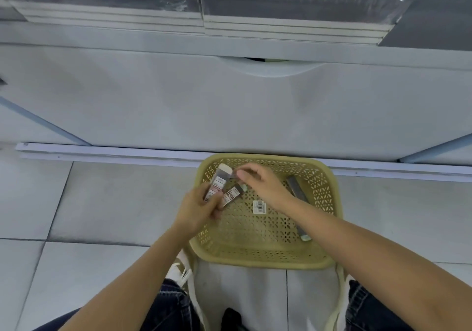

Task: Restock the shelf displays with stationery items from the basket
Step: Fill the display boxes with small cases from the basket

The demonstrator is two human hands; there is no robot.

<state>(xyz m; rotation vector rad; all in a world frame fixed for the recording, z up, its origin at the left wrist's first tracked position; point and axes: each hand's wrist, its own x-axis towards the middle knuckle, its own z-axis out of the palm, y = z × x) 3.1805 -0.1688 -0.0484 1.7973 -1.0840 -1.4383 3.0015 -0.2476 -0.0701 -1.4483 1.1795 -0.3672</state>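
Note:
A tan perforated plastic basket (319, 192) stands on the floor against the shelf base. My left hand (196, 208) grips two labelled tubes over the basket's left side: a white-capped tube (218, 181) and a darker tube (232, 195). My right hand (263, 182) hovers over the basket with its fingers curled towards the tubes' tops; it seems to pinch something small and blurred, and I cannot make out what. Inside the basket lie a long grey item (296, 189) along the right wall, a pale-capped piece (305, 236) near the front right, and a barcode sticker (259, 207).
The white shelf unit's lower panel (229, 106) rises right behind the basket. Stacks of flat grey packs (293, 6) lie on the shelf above. Grey floor tiles (115, 203) spread to the left. My shoes and dark trouser legs (173, 302) are at the bottom.

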